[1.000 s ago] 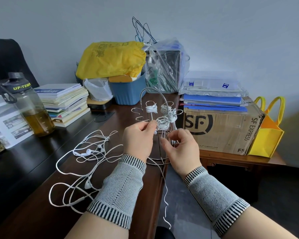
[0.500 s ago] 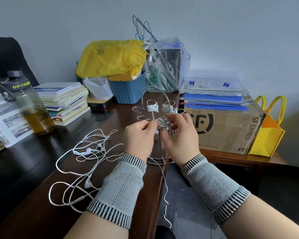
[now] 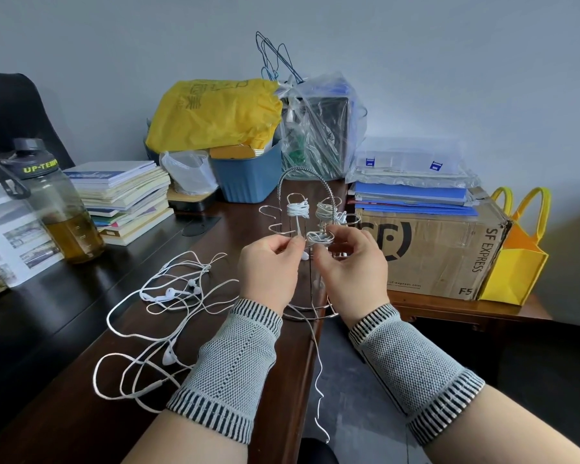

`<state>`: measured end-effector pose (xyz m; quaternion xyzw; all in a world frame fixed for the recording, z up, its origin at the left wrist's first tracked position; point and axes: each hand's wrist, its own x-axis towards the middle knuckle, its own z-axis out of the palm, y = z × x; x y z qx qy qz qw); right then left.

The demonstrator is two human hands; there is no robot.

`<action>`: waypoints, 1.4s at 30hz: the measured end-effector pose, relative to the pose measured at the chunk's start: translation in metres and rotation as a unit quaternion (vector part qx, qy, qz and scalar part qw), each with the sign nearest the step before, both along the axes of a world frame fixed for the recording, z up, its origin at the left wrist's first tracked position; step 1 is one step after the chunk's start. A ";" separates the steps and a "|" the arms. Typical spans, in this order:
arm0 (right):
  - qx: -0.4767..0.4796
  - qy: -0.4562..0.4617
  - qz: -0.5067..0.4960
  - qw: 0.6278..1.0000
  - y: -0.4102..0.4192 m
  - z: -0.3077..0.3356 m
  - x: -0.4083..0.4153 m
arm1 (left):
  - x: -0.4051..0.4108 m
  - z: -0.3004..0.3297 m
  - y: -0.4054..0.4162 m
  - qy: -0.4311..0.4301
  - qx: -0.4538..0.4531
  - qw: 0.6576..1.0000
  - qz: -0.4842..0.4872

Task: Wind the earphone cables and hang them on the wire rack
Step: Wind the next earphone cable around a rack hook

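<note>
Both hands are at the silver wire rack (image 3: 310, 209) near the edge of the dark wooden desk (image 3: 81, 413). The left hand (image 3: 269, 266) pinches a thin white earphone cable (image 3: 318, 370), and the right hand (image 3: 350, 266) grips a half-wound white coil (image 3: 319, 236) at a lower hook. The free end hangs over the desk edge; I think its weight may unwind the coil. A strong pull may also tip the light rack. Other loose white earphones (image 3: 168, 296) lie tangled at the left.

Shiny metal wire rack (image 3: 303, 175) (glossy wood desk (image 3: 248, 209))
</note>
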<state>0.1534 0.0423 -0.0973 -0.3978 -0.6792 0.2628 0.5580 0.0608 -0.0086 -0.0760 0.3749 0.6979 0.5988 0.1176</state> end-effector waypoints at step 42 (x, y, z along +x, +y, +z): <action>0.106 0.028 0.050 0.993 -0.004 -0.013 0.006 | -0.020 0.055 -0.062 0.248 -0.204 0.935 -0.152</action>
